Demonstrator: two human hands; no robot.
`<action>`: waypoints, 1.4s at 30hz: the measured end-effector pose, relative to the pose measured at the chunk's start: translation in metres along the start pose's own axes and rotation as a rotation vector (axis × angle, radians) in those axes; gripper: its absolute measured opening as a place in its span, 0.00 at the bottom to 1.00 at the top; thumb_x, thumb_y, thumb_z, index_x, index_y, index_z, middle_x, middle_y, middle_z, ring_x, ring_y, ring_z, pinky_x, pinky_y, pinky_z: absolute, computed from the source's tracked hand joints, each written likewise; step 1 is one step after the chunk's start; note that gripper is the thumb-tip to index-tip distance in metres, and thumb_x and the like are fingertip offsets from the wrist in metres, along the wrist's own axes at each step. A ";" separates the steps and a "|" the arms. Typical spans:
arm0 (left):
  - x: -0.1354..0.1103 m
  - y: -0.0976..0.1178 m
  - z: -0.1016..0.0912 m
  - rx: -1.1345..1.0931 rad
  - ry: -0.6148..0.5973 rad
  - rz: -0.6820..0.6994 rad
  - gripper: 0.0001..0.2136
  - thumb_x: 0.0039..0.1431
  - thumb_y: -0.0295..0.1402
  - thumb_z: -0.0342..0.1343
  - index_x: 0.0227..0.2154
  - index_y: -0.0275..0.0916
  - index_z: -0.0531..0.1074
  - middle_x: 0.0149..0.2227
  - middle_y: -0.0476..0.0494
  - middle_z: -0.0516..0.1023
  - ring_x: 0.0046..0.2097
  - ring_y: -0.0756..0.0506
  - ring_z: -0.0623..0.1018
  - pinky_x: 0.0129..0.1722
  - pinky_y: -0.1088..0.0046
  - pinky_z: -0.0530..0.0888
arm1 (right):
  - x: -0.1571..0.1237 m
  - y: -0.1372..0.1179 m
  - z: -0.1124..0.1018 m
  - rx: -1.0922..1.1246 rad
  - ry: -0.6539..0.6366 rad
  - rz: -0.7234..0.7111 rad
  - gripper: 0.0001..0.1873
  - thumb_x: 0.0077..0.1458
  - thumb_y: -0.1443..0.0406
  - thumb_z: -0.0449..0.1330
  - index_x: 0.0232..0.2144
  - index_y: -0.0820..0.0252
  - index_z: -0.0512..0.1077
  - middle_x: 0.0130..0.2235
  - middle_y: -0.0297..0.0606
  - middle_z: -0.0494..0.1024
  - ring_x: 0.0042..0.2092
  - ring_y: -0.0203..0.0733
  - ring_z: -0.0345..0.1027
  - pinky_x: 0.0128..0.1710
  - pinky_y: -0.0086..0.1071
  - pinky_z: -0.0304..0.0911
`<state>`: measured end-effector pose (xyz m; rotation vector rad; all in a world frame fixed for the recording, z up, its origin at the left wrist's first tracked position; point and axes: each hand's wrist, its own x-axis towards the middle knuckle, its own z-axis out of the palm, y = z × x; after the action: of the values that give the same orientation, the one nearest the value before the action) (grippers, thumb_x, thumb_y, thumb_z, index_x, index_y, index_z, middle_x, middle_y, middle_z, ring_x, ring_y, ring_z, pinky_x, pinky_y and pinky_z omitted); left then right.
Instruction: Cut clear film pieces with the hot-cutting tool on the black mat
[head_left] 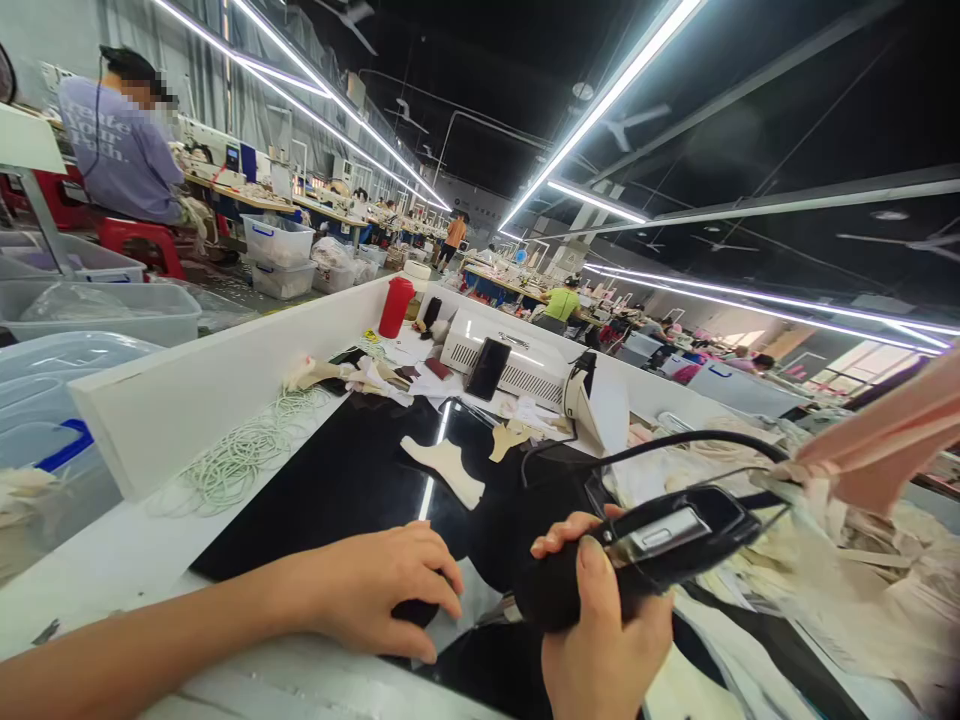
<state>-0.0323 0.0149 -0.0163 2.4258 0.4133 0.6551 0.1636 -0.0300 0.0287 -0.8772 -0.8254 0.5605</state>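
My right hand (604, 625) is closed round the handle of a black hand-held tool (660, 545) with a silver plate on top and a black cord (660, 445) running back across the table. My left hand (382, 590) lies palm down at the near edge of a black glossy mat (337, 480), its fingers curled over a small dark piece (415, 612) that is mostly hidden. Just beyond the hands, a cream fabric cut-out (446, 468) lies on the mat.
White elastic loops (240, 455) lie against a white side wall (225, 375). A red bottle (395, 307), a white machine (517, 365) and a black phone (487, 368) stand at the back. Pale fabric (847, 560) is heaped at right. Clear bins (97, 310) and other workers sit at left.
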 end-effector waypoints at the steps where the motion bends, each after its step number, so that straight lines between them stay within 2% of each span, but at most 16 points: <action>1: 0.000 -0.001 0.000 -0.002 -0.009 0.004 0.14 0.58 0.31 0.69 0.48 0.45 0.79 0.52 0.42 0.80 0.53 0.39 0.78 0.62 0.59 0.68 | -0.001 -0.001 0.000 0.010 -0.004 0.001 0.22 0.53 0.59 0.73 0.46 0.53 0.71 0.32 0.28 0.77 0.29 0.34 0.71 0.33 0.31 0.73; 5: -0.001 -0.003 0.000 0.019 -0.029 -0.001 0.13 0.61 0.36 0.67 0.48 0.46 0.79 0.52 0.43 0.80 0.54 0.38 0.77 0.62 0.57 0.67 | -0.008 -0.001 0.000 0.046 -0.057 -0.008 0.20 0.54 0.59 0.72 0.46 0.53 0.71 0.31 0.29 0.77 0.29 0.36 0.72 0.31 0.33 0.74; 9: -0.001 -0.003 0.000 0.017 -0.045 0.012 0.12 0.62 0.37 0.66 0.48 0.43 0.79 0.52 0.42 0.80 0.54 0.38 0.77 0.62 0.59 0.67 | -0.015 0.001 0.001 0.065 -0.096 0.009 0.19 0.55 0.59 0.71 0.46 0.53 0.71 0.31 0.29 0.76 0.30 0.36 0.72 0.31 0.33 0.75; 16: 0.000 -0.005 0.001 -0.011 -0.020 0.033 0.14 0.62 0.40 0.66 0.49 0.44 0.80 0.52 0.41 0.81 0.54 0.37 0.78 0.63 0.55 0.65 | -0.017 -0.001 0.005 0.014 -0.092 0.012 0.18 0.56 0.59 0.70 0.45 0.53 0.70 0.31 0.29 0.76 0.30 0.37 0.71 0.31 0.35 0.74; 21: -0.001 -0.004 0.000 -0.021 -0.043 -0.002 0.14 0.62 0.41 0.67 0.48 0.45 0.79 0.53 0.41 0.80 0.56 0.36 0.77 0.67 0.49 0.60 | -0.029 -0.009 0.018 0.095 -0.028 0.092 0.18 0.55 0.58 0.70 0.46 0.51 0.70 0.31 0.27 0.74 0.31 0.35 0.69 0.32 0.31 0.72; 28: -0.001 -0.004 0.001 -0.014 -0.044 -0.005 0.14 0.63 0.43 0.66 0.47 0.42 0.79 0.54 0.39 0.79 0.57 0.36 0.77 0.67 0.50 0.59 | -0.041 -0.012 0.026 0.098 -0.071 0.091 0.16 0.59 0.59 0.67 0.47 0.50 0.69 0.32 0.27 0.73 0.31 0.35 0.68 0.33 0.32 0.70; 33: 0.000 -0.002 -0.003 -0.005 -0.032 -0.004 0.11 0.63 0.43 0.66 0.41 0.42 0.80 0.49 0.41 0.81 0.53 0.39 0.78 0.65 0.54 0.63 | -0.023 -0.008 0.012 0.054 -0.083 0.026 0.19 0.55 0.59 0.70 0.46 0.53 0.70 0.31 0.29 0.75 0.30 0.37 0.70 0.30 0.34 0.72; 36: 0.001 0.002 -0.003 0.002 -0.007 -0.028 0.10 0.64 0.42 0.65 0.40 0.42 0.80 0.47 0.42 0.81 0.52 0.40 0.79 0.68 0.51 0.60 | -0.006 -0.008 -0.002 0.030 -0.027 -0.009 0.21 0.52 0.59 0.73 0.45 0.54 0.71 0.31 0.29 0.76 0.29 0.37 0.71 0.30 0.35 0.73; 39: 0.003 0.006 0.000 0.009 -0.012 -0.049 0.12 0.65 0.43 0.64 0.47 0.44 0.79 0.54 0.39 0.79 0.56 0.38 0.77 0.69 0.46 0.56 | 0.004 -0.009 -0.011 0.015 0.031 -0.015 0.22 0.51 0.60 0.73 0.46 0.55 0.71 0.31 0.29 0.76 0.29 0.37 0.71 0.31 0.35 0.74; 42: 0.005 0.008 0.005 0.044 -0.044 -0.042 0.17 0.65 0.43 0.64 0.54 0.45 0.77 0.59 0.37 0.76 0.59 0.36 0.75 0.68 0.44 0.57 | 0.006 -0.006 -0.013 0.010 0.045 -0.030 0.22 0.52 0.61 0.73 0.47 0.54 0.71 0.31 0.29 0.77 0.30 0.36 0.71 0.32 0.34 0.73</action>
<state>-0.0241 0.0091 -0.0132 2.4616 0.4640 0.5797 0.1783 -0.0343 0.0313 -0.8644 -0.7933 0.5168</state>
